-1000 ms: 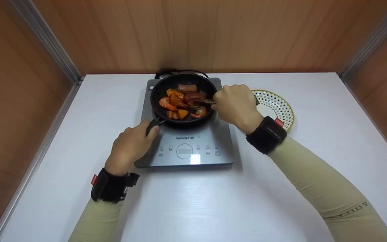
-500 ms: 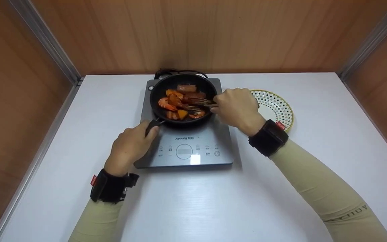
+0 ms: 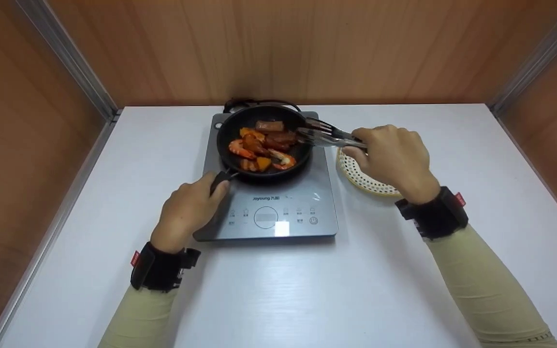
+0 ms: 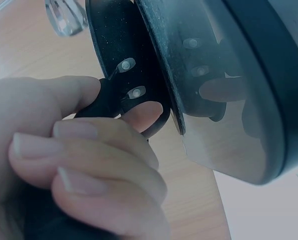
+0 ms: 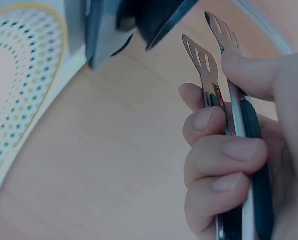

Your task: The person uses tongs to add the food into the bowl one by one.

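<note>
My left hand [image 3: 184,210] grips the black handle [image 3: 219,182] of a frying pan [image 3: 278,114] on an induction cooktop [image 3: 302,186]. Close up in the left wrist view, the fingers [image 4: 109,150] wrap the handle below two rivets. Shrimp [image 3: 283,160], orange chunks [image 3: 263,164] and cut sausage pieces [image 3: 269,126] lie in the pan. My right hand [image 3: 394,157] holds metal tongs [image 3: 324,137] with slotted heads over the pan's right rim. Those heads stand apart with nothing between them, as the tongs [image 5: 201,60] show in the right wrist view.
A dotted plate [image 3: 368,182] with a yellow rim lies to the right of the cooktop, partly hidden under my right hand. Behind the pan a black cord [image 3: 264,101] runs along the table's back edge. Wood-grain panels [image 3: 278,53] enclose the white table [image 3: 269,295].
My right hand has drawn the tongs out of the food, right and up to the pan's rim. The front-right shrimp has shifted slightly. My left hand stays on the handle.
</note>
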`<action>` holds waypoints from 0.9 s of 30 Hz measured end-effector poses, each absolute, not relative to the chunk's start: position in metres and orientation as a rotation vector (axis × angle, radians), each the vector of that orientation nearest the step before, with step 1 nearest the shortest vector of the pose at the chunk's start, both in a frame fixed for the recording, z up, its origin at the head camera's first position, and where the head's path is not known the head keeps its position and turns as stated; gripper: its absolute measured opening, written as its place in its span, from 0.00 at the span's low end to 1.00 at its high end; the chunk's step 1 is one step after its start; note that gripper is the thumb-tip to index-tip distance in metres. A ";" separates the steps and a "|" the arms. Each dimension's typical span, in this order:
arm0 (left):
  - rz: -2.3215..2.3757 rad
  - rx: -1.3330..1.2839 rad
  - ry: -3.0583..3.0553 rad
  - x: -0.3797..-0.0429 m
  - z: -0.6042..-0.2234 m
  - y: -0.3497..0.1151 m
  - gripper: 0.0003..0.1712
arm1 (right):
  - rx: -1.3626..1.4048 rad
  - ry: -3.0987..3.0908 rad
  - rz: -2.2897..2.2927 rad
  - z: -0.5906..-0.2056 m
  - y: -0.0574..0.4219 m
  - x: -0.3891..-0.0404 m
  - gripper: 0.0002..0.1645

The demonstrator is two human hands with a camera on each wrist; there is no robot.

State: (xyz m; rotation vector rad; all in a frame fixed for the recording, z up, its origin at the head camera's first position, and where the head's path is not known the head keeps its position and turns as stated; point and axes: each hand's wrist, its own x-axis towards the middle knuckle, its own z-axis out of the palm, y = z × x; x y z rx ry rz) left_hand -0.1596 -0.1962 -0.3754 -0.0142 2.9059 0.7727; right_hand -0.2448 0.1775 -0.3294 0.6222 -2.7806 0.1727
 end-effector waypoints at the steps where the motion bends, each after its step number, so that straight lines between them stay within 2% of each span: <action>1: 0.773 -0.017 2.905 -0.159 -0.375 -0.196 0.19 | 0.603 -2.787 0.184 -0.330 0.184 -0.245 0.20; 14: 0.759 -0.022 2.898 -0.160 -0.375 -0.196 0.20 | 0.362 -2.858 0.355 -0.359 0.263 -0.242 0.26; 27: 0.750 -0.050 2.894 -0.160 -0.375 -0.197 0.21 | 0.307 -2.971 0.419 -0.384 0.290 -0.256 0.34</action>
